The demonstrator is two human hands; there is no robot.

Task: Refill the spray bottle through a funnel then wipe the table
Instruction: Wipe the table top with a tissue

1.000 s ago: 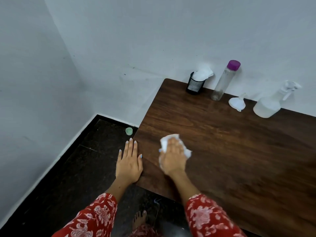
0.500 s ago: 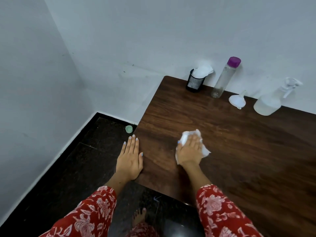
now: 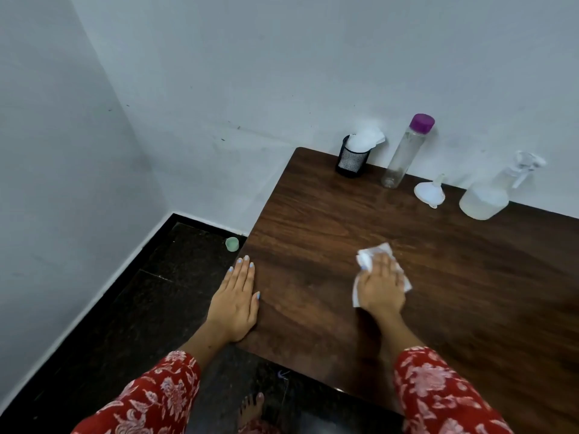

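One white tissue (image 3: 363, 257) lies flat on the brown table (image 3: 313, 233), in from the table's left edge and nearer its front edge than the wall. The right hand (image 3: 381, 285) presses down on it, fingers straight and close together, tissue showing past the fingertips and on both sides of the palm. The left hand (image 3: 236, 303) rests flat along the table's left edge near the front corner, fingers straight and together, thumb on the wood. Between the tissue and the table's back edge lies a wide stretch of bare wood, and more to the tissue's right. Along that back edge, against the wall, stand one black mesh cup (image 3: 351, 159) stuffed with white tissue, one clear bottle with a purple cap (image 3: 404, 151), one white funnel (image 3: 430, 192) mouth-down, and one spray bottle (image 3: 488, 195). One small green cap (image 3: 232, 244) lies on the dark floor just off the table's left edge.
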